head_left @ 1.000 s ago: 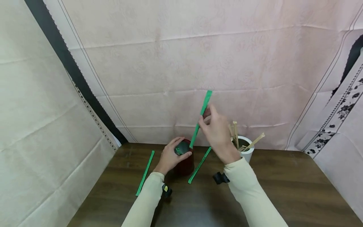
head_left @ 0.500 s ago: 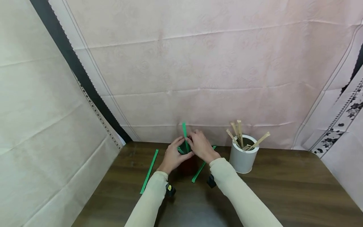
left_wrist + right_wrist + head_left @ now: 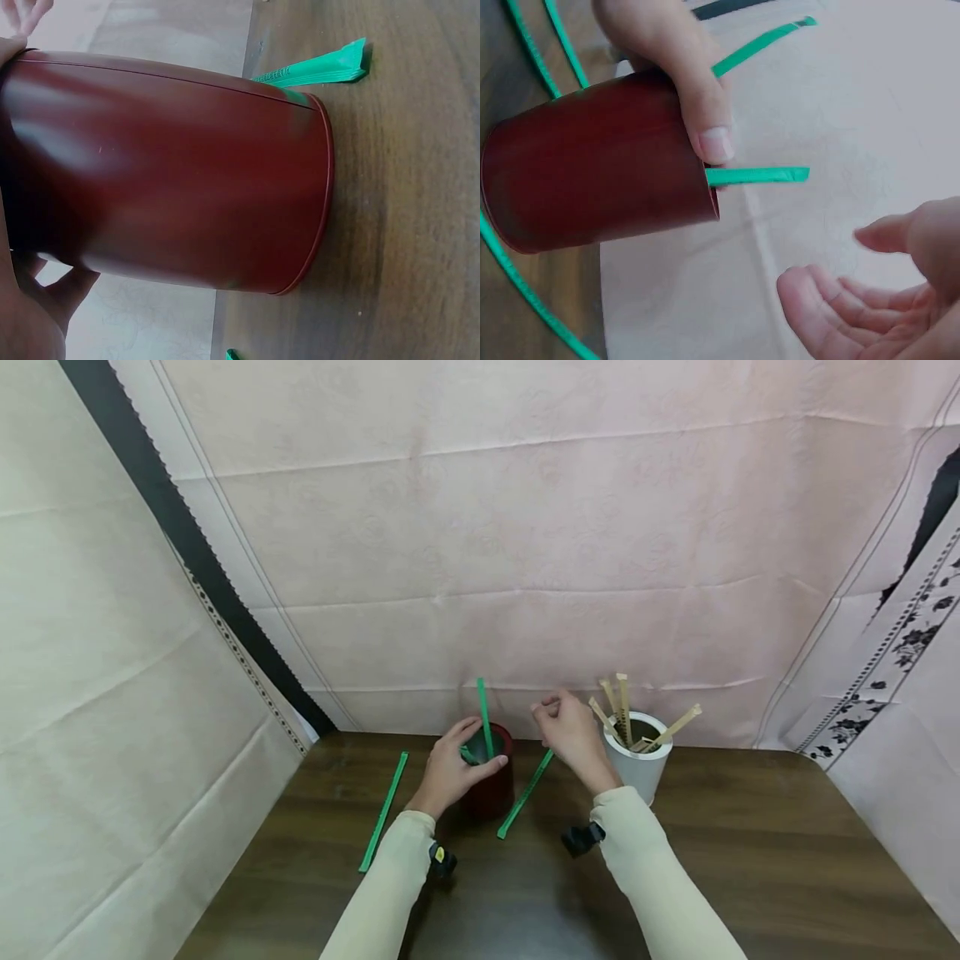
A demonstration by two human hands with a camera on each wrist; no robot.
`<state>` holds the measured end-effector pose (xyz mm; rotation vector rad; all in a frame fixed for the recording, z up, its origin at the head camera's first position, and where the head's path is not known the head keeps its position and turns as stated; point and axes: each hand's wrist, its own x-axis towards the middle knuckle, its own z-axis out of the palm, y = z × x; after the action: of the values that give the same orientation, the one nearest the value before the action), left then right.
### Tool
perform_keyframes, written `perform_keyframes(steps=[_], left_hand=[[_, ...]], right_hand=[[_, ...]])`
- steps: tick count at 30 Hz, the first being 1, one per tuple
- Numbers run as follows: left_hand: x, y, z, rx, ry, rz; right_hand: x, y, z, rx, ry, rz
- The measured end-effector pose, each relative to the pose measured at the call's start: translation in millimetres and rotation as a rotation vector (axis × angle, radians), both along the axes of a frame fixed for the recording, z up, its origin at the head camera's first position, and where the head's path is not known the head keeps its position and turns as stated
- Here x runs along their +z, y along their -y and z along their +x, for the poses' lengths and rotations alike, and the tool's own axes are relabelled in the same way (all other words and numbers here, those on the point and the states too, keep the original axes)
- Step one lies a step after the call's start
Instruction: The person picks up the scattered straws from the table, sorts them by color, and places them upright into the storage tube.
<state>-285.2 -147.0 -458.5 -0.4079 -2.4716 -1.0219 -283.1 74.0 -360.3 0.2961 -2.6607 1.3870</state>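
My left hand (image 3: 448, 774) grips a dark red cylindrical cup (image 3: 491, 793) near its rim, thumb on the near side. The cup stands upright on the table. A slim green wrapped stick (image 3: 484, 714) rises out of it, and in the right wrist view a second green stick (image 3: 761, 49) also sticks out past my left thumb. My right hand (image 3: 573, 735) is raised to the right of the cup, fingers relaxed and holding nothing. Green wrapped sticks lie on the table on either side of the cup: one on the left (image 3: 384, 814), one on the right (image 3: 525, 793).
A white cup (image 3: 641, 772) holding several beige wrapped sticks (image 3: 625, 706) stands right of the red cup, just beyond my right wrist. Behind the brown wooden table (image 3: 750, 843) hangs a pale cloth (image 3: 570, 527); another covers the left side.
My right hand brought a green stick down into the red cup, let go of it and drew back to the right. My left hand has stayed on the cup.
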Motion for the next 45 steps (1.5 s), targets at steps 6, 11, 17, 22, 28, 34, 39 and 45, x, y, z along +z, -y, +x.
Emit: perform_keyframes(steps=[6, 11, 17, 22, 28, 34, 39, 45], left_hand=[[-3.7, -3.5, 0.0, 0.007, 0.032, 0.008], [-5.7, -12.0, -0.6, -0.006, 0.061, 0.003], [-0.8, -15.6, -0.5, -0.008, 0.038, 0.02], [-1.1, -15.1, 1.1, -0.012, 0.049, -0.003], [-3.2, -10.5, 2.4, -0.001, 0.052, -0.001], [-0.2, -3.5, 3.5, 0.006, 0.039, -0.006], [0.8, 0.9, 3.8, 0.016, 0.048, -0.006], [0.2, 0.8, 0.6, 0.015, 0.06, 0.005]], right_hand=[[-56.8, -10.7, -9.4, -0.033, 0.173, 0.004], [-105.8, -17.5, -22.5, -0.089, 0.28, 0.101], [-126.9, -10.8, -36.8, -0.096, 0.274, 0.174], [-133.0, -4.7, -38.9, -0.093, 0.252, 0.309], [-119.7, -7.2, -28.9, -0.104, 0.189, 0.345], [-43.2, -7.2, -5.9, -0.113, -0.098, 0.341], [35.7, 0.0, 23.4, 0.028, -0.389, 0.177], [67.5, 22.5, 33.4, 0.256, -0.629, -0.007]])
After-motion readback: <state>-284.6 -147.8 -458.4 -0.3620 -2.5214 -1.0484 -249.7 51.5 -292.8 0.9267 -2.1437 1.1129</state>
